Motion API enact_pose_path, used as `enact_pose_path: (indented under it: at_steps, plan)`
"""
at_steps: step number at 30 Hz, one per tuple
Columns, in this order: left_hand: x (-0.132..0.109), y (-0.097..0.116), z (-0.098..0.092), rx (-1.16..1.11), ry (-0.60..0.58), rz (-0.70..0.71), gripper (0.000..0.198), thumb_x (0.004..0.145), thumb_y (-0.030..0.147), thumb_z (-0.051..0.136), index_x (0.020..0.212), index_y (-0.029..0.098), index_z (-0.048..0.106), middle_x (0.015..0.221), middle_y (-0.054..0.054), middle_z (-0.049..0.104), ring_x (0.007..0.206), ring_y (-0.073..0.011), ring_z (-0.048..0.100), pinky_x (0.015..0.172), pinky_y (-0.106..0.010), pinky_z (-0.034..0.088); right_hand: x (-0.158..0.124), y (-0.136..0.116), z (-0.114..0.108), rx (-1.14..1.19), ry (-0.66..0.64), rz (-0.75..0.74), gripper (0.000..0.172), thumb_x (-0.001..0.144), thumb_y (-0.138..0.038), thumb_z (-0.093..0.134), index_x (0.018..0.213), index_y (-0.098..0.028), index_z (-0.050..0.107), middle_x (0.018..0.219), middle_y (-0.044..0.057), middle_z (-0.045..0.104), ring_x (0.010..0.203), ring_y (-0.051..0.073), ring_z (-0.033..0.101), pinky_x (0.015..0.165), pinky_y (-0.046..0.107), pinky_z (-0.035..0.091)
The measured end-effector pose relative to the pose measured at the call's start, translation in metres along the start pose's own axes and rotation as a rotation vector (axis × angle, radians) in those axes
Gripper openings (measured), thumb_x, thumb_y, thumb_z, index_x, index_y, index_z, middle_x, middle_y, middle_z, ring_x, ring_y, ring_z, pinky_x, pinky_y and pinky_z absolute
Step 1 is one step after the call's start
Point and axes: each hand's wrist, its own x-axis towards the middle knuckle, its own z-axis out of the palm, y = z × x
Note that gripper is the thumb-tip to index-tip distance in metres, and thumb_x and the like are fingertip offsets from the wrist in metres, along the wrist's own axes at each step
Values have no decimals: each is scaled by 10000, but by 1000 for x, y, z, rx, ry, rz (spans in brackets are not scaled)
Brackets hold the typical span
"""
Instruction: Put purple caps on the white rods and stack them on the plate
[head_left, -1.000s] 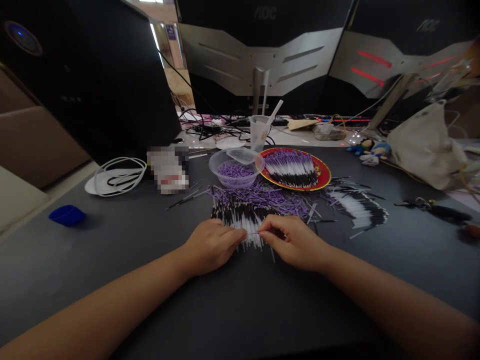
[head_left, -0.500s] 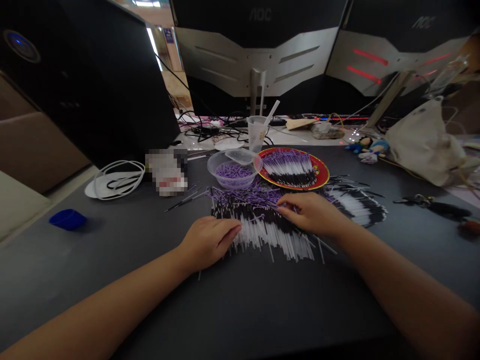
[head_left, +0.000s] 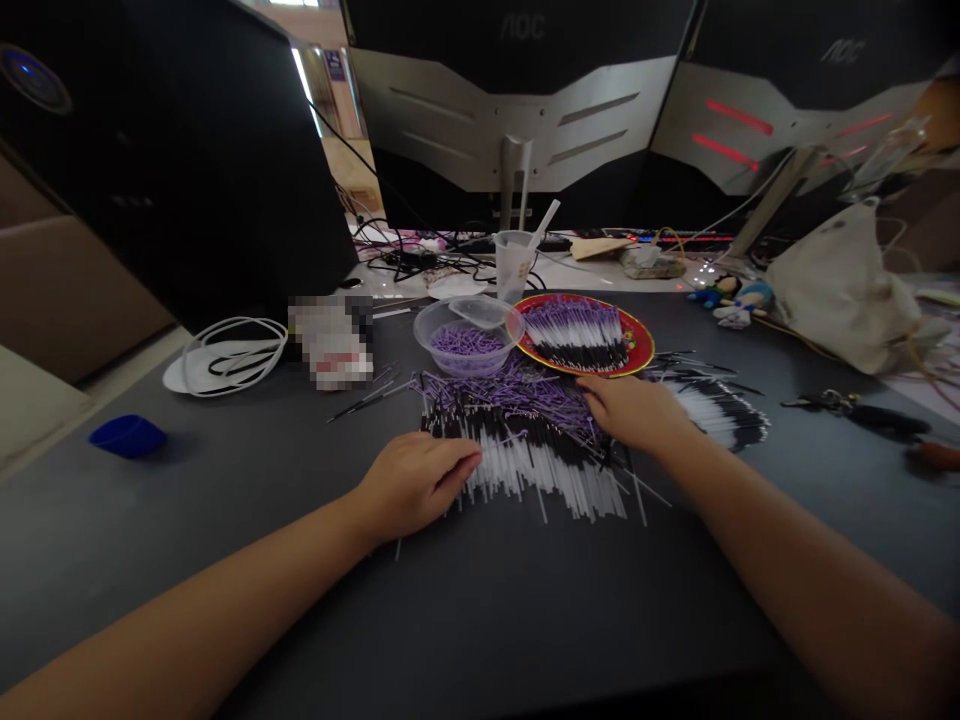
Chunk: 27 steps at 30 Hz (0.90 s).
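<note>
A loose, fanned pile of thin sticks (head_left: 525,450) banded purple, black and white lies on the dark desk mat (head_left: 225,560). My left hand (head_left: 416,488) rests flat on the pile's lower left side, with its fingers together. My right hand (head_left: 634,412) lies on the purple ends at the upper right, close to a red plate with a gold rim (head_left: 639,345). The plate holds a neat row of matching sticks. Neither hand visibly grips anything, and the sticks under my palms are hidden.
A clear plastic bowl (head_left: 427,335) of purple pieces stands by the plate, and another stick row (head_left: 720,412) lies to the right. Nearby are a white face mask (head_left: 225,358), blue cup (head_left: 127,436), plastic cup with straw (head_left: 514,265), cloth bag (head_left: 840,300), and keys (head_left: 847,412). Monitors stand behind.
The pile has spread wider to the right since the earliest frame. My hands have moved apart from their pinch at the pile's centre, with my right hand now up and right, near the plate.
</note>
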Motion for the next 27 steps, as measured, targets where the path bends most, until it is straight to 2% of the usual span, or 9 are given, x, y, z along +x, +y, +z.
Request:
enact_pose_path:
  at_steps: [3, 7, 11, 16, 19, 22, 27]
  plan:
    - [-1, 0, 0, -13, -23, 7, 179, 912, 264, 448, 939, 185, 606, 672, 15, 654, 556, -113, 567, 576, -252, 424, 1, 2, 1, 45, 2, -22, 357, 874, -328, 420, 1175, -283, 606, 1035, 87, 685, 854, 268, 640, 643, 349, 442]
    - [0, 1, -1, -37, -61, -4, 181, 917, 261, 439, 949, 185, 600, 672, 14, 646, 569, -112, 576, 586, -249, 419, 3, 5, 2, 87, -2, -57, 308, 866, -323, 425, 1091, -268, 628, 991, 66, 692, 840, 254, 630, 613, 319, 416]
    - [1, 2, -2, -36, -101, -11, 215, 928, 276, 411, 945, 186, 606, 653, 9, 629, 582, -111, 585, 599, -241, 419, 4, 5, 1, 182, 13, -56, 224, 837, -309, 468, 987, -247, 622, 816, 40, 684, 700, 202, 606, 546, 277, 357]
    - [1, 2, -3, -40, -102, 0, 223, 927, 285, 405, 939, 188, 605, 647, 13, 623, 574, -110, 579, 591, -243, 421, 4, 5, 3, 459, 50, -89, 115, 811, -288, 515, 857, -213, 589, 614, -7, 596, 568, 146, 537, 526, 257, 348]
    - [1, 2, -2, -36, -91, 5, 208, 922, 277, 416, 933, 188, 603, 648, 19, 626, 570, -109, 577, 592, -250, 421, 5, 5, 4, 582, 111, -111, 126, 807, -289, 524, 826, -198, 609, 651, 10, 595, 564, 137, 516, 542, 261, 367]
    - [1, 2, -1, -28, -91, 8, 198, 919, 276, 424, 926, 188, 601, 640, 24, 623, 563, -112, 572, 585, -254, 415, 4, 4, 2, 606, 195, -123, 145, 790, -291, 543, 803, -182, 639, 757, 44, 613, 583, 135, 506, 554, 269, 375]
    - [1, 2, -1, -26, -98, 17, 199, 920, 282, 428, 930, 188, 603, 638, 18, 621, 563, -113, 565, 585, -252, 408, 2, 2, -2, 659, 179, -59, 145, 790, -291, 542, 840, -185, 627, 604, 2, 572, 491, 121, 463, 499, 259, 350]
